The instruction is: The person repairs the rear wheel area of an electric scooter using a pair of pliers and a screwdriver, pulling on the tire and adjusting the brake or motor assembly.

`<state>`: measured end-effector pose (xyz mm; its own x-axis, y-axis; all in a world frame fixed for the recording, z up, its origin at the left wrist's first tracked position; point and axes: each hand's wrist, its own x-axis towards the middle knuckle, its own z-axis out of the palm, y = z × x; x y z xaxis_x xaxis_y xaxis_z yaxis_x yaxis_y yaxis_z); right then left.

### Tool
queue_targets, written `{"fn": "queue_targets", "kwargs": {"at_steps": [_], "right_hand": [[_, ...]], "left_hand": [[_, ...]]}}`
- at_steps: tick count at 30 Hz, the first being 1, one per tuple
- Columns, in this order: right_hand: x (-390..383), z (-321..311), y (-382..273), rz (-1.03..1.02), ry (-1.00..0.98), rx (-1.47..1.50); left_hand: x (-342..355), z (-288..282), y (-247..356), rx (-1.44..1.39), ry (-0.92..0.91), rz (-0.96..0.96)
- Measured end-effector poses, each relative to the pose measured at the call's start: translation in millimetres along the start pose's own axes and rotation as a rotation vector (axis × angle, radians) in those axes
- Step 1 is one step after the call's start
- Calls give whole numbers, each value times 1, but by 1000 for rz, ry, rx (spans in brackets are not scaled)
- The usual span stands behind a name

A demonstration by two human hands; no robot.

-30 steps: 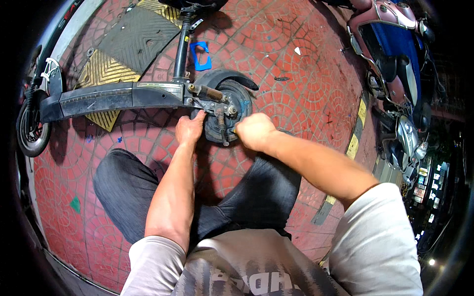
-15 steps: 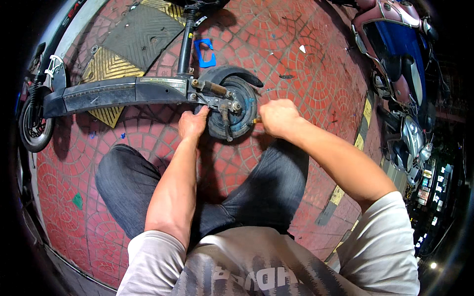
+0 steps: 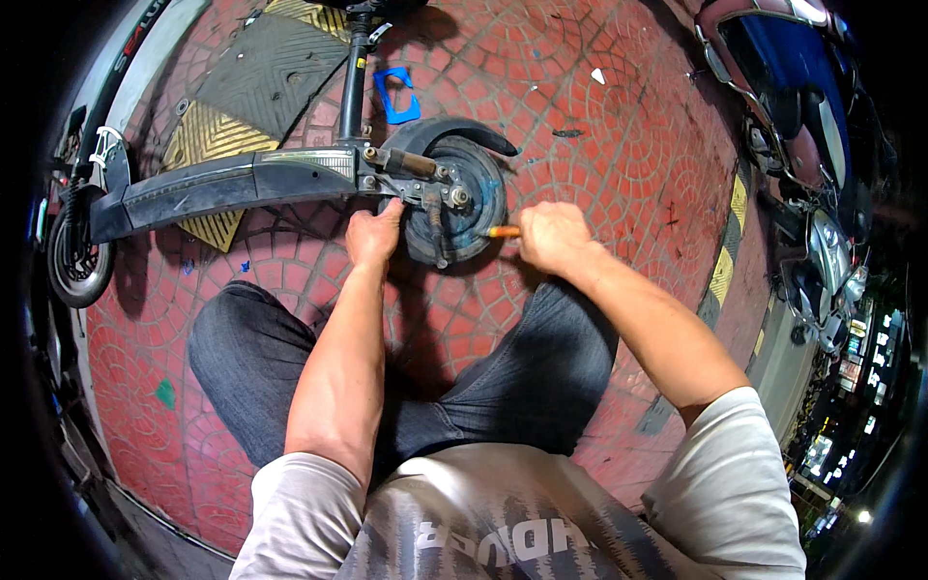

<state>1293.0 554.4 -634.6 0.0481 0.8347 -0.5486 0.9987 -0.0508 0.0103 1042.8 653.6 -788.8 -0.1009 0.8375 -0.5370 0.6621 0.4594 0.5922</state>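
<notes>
A black electric scooter (image 3: 217, 188) lies stretched across from the left, with its wheel (image 3: 478, 215) between my two hands. My left hand (image 3: 372, 235) is closed on the scooter's frame beside the wheel, thumb on top and the other fingers hidden. In a fist to the right of the wheel, my right hand (image 3: 553, 237) holds a slim orange tool (image 3: 504, 232) whose visible end points at the tyre's right side. Whether that end touches the tyre I cannot tell. A mudguard (image 3: 454, 132) curves over the wheel's far side, and a shock absorber (image 3: 411, 164) sits beside the hub.
Red patterned paving lies beneath. A blue C-shaped piece (image 3: 397, 95) rests beyond the wheel. Black and yellow ramp blocks (image 3: 261, 77) lie behind the scooter. A parked motorcycle (image 3: 793, 106) stands at the right. My jeans-clad legs (image 3: 256, 362) are folded on either side.
My right hand has shifted slightly right, and more of the orange tool shows between the fist and the wheel. My left hand stays on the scooter. The whole view has shifted slightly.
</notes>
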Motion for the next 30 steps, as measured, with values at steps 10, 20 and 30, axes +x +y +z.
{"fn": "queue_targets", "kwargs": {"at_steps": [10,20,30], "right_hand": [[-5,11,-6,50,-32,140],[-9,-14,41,195,118,516],[22,69,39,350,413,1210]], "left_hand": [[-8,4,2,-137,16,-121],[-43,0,-52,-920,100,-561],[-112,6,-1,-923,-6,-539]]}}
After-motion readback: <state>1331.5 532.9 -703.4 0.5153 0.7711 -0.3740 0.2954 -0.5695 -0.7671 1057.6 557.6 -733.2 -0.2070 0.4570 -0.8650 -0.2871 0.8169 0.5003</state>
